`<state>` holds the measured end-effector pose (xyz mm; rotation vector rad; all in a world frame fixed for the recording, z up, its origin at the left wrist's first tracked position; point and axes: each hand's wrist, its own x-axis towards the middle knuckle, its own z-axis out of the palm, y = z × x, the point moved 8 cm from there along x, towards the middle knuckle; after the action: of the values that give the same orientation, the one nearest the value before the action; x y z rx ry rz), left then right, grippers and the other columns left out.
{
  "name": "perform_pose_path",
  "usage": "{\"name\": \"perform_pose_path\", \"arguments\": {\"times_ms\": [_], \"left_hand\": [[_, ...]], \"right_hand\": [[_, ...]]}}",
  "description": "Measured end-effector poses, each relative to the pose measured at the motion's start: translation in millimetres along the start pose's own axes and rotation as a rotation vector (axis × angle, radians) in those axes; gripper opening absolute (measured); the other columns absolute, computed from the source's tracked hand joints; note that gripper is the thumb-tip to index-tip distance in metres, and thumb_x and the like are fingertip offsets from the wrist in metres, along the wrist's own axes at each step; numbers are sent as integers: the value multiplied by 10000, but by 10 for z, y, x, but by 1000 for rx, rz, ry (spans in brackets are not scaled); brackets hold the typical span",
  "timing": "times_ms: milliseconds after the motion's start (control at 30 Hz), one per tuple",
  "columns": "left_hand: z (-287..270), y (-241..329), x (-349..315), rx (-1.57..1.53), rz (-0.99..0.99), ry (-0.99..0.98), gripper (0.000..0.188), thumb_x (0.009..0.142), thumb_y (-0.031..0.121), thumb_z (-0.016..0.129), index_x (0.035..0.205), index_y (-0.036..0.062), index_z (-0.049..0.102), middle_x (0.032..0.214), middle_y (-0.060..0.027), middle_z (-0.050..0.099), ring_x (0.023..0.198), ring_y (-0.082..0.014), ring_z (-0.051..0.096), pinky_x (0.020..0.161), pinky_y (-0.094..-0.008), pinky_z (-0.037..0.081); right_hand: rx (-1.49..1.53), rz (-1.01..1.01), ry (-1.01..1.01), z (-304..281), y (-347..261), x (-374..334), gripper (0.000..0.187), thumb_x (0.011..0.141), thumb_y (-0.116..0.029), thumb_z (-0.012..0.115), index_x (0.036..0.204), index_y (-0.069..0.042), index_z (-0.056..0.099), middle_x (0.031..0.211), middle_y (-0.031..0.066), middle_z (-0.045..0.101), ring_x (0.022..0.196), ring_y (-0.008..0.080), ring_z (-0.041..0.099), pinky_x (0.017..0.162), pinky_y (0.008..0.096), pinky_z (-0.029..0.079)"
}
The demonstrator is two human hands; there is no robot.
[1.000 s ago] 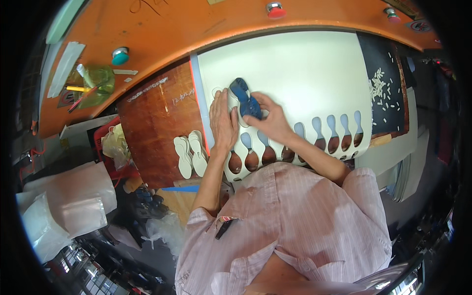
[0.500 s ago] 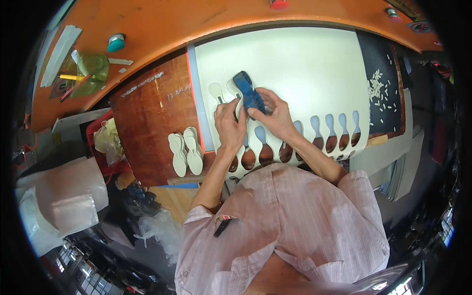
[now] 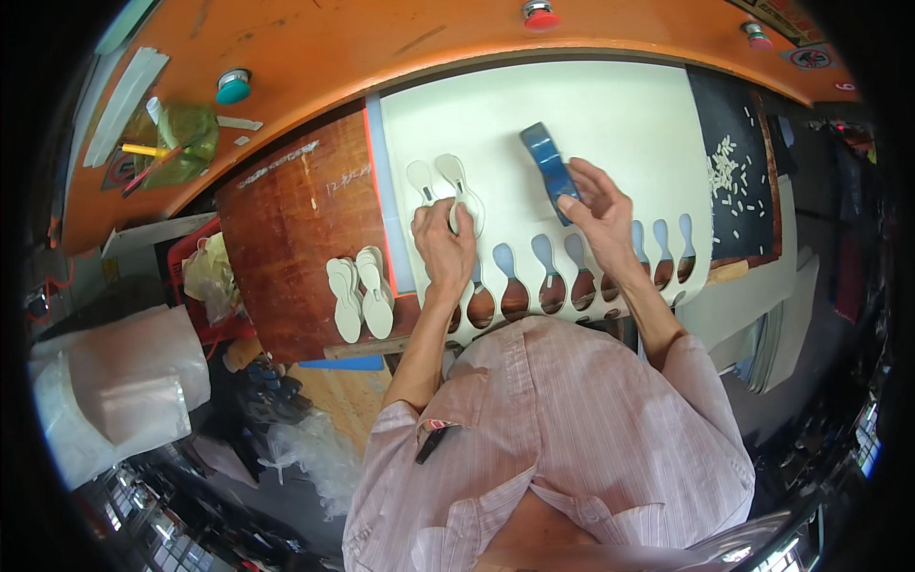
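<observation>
The left hand (image 3: 445, 250) is pressing down, fingers curled, on a pale sole-shaped cutout (image 3: 461, 189) that is lying on the white sheet (image 3: 610, 105), with a second cutout (image 3: 419, 177) just beside it to the left. The right hand (image 3: 596, 205) is closing its fingers around a blue die (image 3: 547, 169), holding it tilted over the sheet just above a row of sole-shaped holes (image 3: 553, 276) along the near edge. A small stack of cutouts (image 3: 360, 294) is sitting on the brown board (image 3: 291, 219), left of the sheet.
</observation>
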<state>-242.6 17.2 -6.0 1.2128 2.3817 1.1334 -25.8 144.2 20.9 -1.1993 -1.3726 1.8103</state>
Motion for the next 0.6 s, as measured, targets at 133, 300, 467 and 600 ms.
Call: {"name": "perform_pose_path", "arguments": {"times_ms": [133,300,467,600], "left_hand": [[-54,103,55,14,3,-19,249,930,109,705,1105,-67,720,925,-210,670,906,-366,603,913,-465,479],[-357,492,-22,168,131,138,412,1015,224,652,1305,-68,640,1137,-191,688,969,-323,642,918,-428,509],[419,366,-375,-1057,-648,-498,591,1158,452,340,1371,-39,590,1190,-127,699,1048,-190,663,932,-348,538],[517,347,-585,-1148,-686,-556,518,1155,408,404,1337,-29,615,1174,-119,704,970,-164,674,882,-306,566]], "right_hand": [[-412,-245,42,-61,-178,-138,729,848,-179,848,1461,49,527,1309,207,669,1215,289,645,1074,418,497],[-432,-490,32,282,-105,-280,721,797,-97,865,1435,16,549,1215,159,655,1110,255,654,998,378,518],[-393,-511,-38,593,-186,-426,759,779,-149,894,1431,-5,533,1234,187,632,1127,319,649,903,405,565],[-542,-543,-111,530,-291,-521,626,823,-187,846,1370,-15,592,1248,178,632,1113,339,626,877,409,562]]}}
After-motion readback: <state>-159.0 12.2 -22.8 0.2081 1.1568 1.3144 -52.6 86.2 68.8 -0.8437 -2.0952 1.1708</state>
